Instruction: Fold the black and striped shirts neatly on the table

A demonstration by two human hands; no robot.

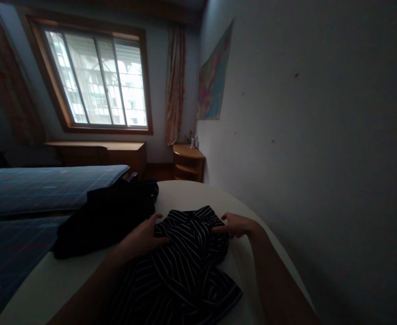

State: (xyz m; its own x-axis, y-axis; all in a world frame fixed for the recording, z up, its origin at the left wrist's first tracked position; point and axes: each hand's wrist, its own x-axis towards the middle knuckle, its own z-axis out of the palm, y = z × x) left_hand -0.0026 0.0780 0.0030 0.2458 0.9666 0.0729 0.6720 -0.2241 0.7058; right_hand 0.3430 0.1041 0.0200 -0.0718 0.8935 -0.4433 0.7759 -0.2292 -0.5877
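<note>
A black garment with thin white stripes [184,248], which looks like a shirt, lies on the pale round table [194,192] in front of me. Its collar end points away from me, and a sleeve-like flap spreads out at the lower right. My left hand [147,237] rests at the garment's upper left edge, thumb and forefinger apart, the thumb lying on the cloth. At the upper right edge, my right hand [237,225] also touches the cloth with its thumb and forefinger apart. The other fingers of both hands are partly hidden.
A heap of plain black cloth [106,216] lies on the table's left side. Beyond it is a bed with a blue checked cover [49,185]. A white wall [306,180] runs close along the right. A desk [127,146] and a corner shelf [189,152] stand at the back.
</note>
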